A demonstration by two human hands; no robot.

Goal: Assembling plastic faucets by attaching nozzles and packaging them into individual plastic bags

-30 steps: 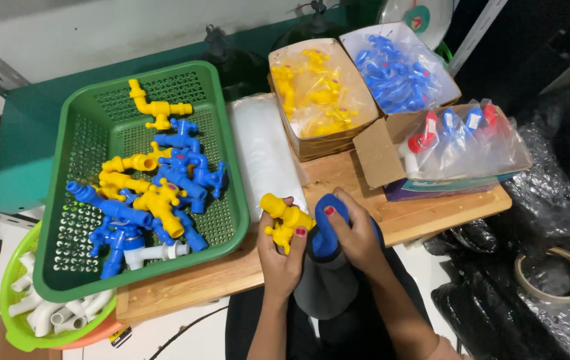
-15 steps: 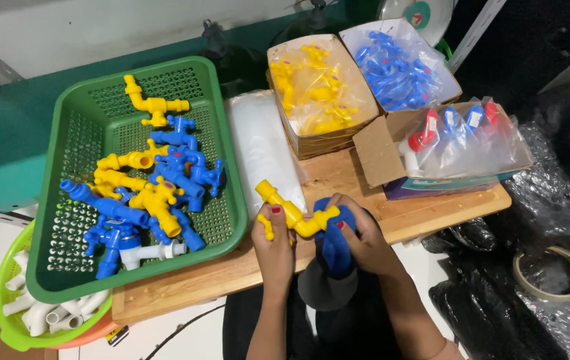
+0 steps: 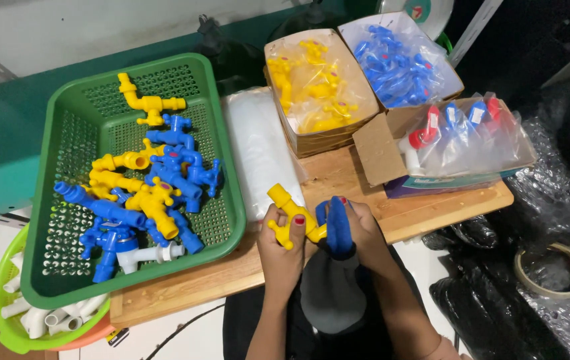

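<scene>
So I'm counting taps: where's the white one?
In the head view, the white tap lies in the green basket's near-right corner, beside blue taps, left of the hands.

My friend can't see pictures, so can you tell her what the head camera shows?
A person's left hand holds a yellow plastic tap while the right hand grips a blue part against it, above a wooden table. A green basket to the left holds blue and yellow taps, and boxes of bagged parts sit behind.
</scene>
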